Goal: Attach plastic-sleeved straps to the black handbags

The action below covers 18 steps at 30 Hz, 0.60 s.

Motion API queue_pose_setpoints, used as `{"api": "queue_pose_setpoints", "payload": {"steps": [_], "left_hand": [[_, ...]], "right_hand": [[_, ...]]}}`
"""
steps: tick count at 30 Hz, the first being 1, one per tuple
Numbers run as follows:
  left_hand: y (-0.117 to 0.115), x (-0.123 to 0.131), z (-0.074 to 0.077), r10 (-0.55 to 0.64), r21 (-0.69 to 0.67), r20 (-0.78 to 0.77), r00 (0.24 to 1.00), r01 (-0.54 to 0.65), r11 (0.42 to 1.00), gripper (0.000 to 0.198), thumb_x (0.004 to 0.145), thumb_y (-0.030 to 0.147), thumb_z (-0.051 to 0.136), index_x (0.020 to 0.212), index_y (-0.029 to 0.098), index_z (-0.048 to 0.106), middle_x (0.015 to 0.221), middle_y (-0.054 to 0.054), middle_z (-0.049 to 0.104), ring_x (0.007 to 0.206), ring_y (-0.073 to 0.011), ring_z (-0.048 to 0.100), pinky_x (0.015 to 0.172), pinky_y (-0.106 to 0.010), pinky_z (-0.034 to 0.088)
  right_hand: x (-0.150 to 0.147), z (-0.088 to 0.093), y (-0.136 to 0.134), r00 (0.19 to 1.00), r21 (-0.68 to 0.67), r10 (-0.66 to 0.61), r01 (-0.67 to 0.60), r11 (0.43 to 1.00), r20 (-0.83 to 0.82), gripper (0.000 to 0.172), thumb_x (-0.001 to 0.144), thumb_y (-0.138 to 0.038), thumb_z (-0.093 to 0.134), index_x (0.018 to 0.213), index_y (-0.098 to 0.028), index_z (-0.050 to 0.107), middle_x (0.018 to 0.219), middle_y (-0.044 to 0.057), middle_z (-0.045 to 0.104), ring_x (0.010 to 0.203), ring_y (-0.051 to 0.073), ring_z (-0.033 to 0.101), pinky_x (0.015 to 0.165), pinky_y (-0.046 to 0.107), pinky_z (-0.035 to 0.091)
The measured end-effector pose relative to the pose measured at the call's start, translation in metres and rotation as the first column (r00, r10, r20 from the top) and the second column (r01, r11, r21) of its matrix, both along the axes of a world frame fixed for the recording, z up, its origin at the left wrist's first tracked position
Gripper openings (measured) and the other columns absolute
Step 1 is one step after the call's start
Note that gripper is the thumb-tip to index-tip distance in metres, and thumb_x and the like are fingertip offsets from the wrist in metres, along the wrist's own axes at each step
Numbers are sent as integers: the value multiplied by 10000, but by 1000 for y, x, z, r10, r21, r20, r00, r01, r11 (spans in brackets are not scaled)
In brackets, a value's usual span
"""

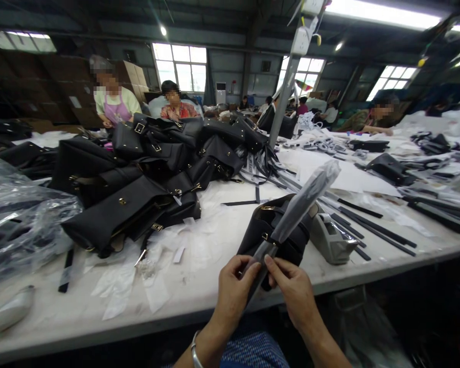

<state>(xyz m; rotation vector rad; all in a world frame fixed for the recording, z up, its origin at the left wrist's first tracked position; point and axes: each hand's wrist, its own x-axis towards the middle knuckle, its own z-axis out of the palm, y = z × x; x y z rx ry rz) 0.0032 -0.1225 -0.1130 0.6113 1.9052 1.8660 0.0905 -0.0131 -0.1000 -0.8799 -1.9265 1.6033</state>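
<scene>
At the near edge of a crowded tabletop (222, 225), a worker's left hand (232, 291) and right hand (293, 289) both pinched the lower end of a long strap (304, 202) in a clear plastic sleeve. The strap slanted up and away to the right, over a small black bag (260, 230) standing just behind the hands. Only the fingertips held it, so the slick sleeve looked likely to slide along the strap or slip from the grip. The raised far end, hanging free above the bag, could knock the bag over or catch the tape dispenser (331, 237) just beside it. With the hands out past the table's edge, anything dropped would probably fall to the floor. To the left, a pile of bags (138, 174) took up much of the surface, with crumpled plastic (19, 214) beyond it and paper scraps (115, 286) strewn in front. Loose straps (371, 225) lay in rows on the right, close behind the dispenser. A slanting pole (283, 92) rose from the middle of the table. Co-workers (115, 102) sat at the far side, well apart from the hands.
</scene>
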Motion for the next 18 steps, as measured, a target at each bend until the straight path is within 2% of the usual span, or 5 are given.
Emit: {"api": "queue_pose_setpoints", "payload": {"steps": [3, 5, 10, 14, 18], "left_hand": [[-1, 2, 1, 47, -8, -219, 975, -50, 999, 109, 851, 279, 689, 857, 180, 734, 801, -36, 697, 758, -174, 645, 700, -258, 511], [-4, 2, 0, 28, 0, -434, 901, -31, 1000, 132, 907, 247, 628, 927, 187, 744, 833, -49, 691, 759, -161, 650, 692, -242, 520], [-15, 1, -5, -89, -97, -884, 459, 6, 995, 287, 990, 156, 448, 1188, 159, 656, 837, -68, 672, 735, -151, 638, 635, -227, 528], [-20, -4, 1, -168, -184, -964, 206, -57, 981, 234, 978, 142, 464, 1108, 121, 657, 760, -60, 655, 656, -161, 619, 552, -234, 509], [-29, -5, 2, -233, -236, -964, 129, -4, 972, 280, 971, 120, 452, 1200, 94, 613, 807, -83, 692, 654, -170, 637, 549, -250, 522]], "right_hand": [[-1, 2, 2, 1000, 31, -2, 2, 1000, -4, 490, 860, -559, 617, 545, -185, 579, 501, -18, 512, 521, 133, 472, 554, 248, 381], [-2, 2, 3, 1000, 8, -9, 9, 1000, -7, 488, 847, -561, 630, 541, -182, 603, 485, -11, 530, 500, 134, 478, 542, 250, 389], [-4, 7, 1, 996, -268, -8, -17, 963, -92, 452, 741, -580, 731, 600, -154, 678, 530, 25, 615, 485, 152, 554, 500, 256, 461], [-1, 14, -3, 994, -267, 53, -77, 961, -96, 503, 779, -619, 680, 662, -131, 713, 614, 75, 684, 546, 186, 635, 555, 286, 532], [0, 17, -4, 995, -123, 96, -98, 988, -23, 440, 763, -553, 727, 609, -144, 673, 561, 22, 630, 550, 170, 606, 534, 257, 499]]}}
